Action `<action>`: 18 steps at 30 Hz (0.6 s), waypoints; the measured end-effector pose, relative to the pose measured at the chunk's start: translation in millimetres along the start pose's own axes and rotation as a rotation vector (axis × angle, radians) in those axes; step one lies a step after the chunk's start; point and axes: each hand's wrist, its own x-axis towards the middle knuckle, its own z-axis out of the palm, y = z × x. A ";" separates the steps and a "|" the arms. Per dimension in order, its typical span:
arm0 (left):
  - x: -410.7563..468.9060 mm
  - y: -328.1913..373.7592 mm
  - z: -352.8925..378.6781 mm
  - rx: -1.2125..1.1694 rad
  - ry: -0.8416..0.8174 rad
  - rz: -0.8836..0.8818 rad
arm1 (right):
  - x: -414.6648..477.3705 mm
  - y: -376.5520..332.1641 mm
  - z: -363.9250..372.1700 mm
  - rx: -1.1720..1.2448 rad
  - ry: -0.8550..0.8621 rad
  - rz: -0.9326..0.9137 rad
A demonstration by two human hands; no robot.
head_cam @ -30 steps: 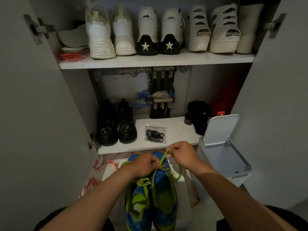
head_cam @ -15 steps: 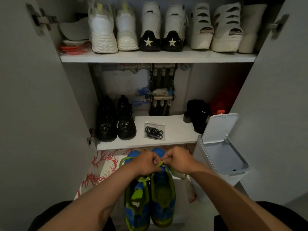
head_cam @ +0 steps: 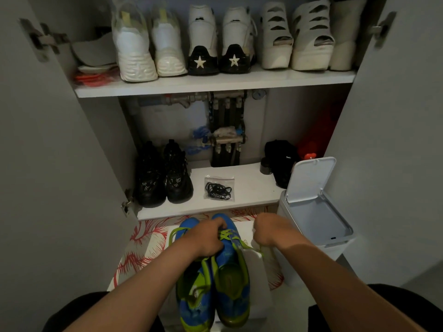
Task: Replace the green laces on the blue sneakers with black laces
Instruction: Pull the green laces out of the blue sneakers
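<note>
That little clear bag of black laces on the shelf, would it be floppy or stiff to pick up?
Probably floppy: the bag is thin clear plastic around loose coils. Likely light, and it may slide on the smooth shelf.

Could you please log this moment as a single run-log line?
phase: unlacing | left hand: grips right-side blue sneaker | right hand: pinches green lace, drawn rightward | black laces: bagged on lower shelf, untouched

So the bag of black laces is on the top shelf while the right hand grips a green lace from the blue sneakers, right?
No. The head view shows the bag of black laces on the lower shelf, beside the black shoes. The right hand does grip a green lace from the blue sneakers.
</note>
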 end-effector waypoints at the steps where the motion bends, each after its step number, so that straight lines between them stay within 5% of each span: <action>1: 0.6 2.3 0.4 0.080 0.051 0.053 | -0.5 -2.1 1.2 0.057 -0.014 -0.048; 7: 7.4 13.5 1.0 0.299 0.170 0.156 | -0.5 -19.6 11.5 0.238 -0.033 -0.240; 18: 16.9 11.3 2.5 0.342 0.189 0.080 | 1.2 -24.5 20.4 0.314 -0.110 -0.171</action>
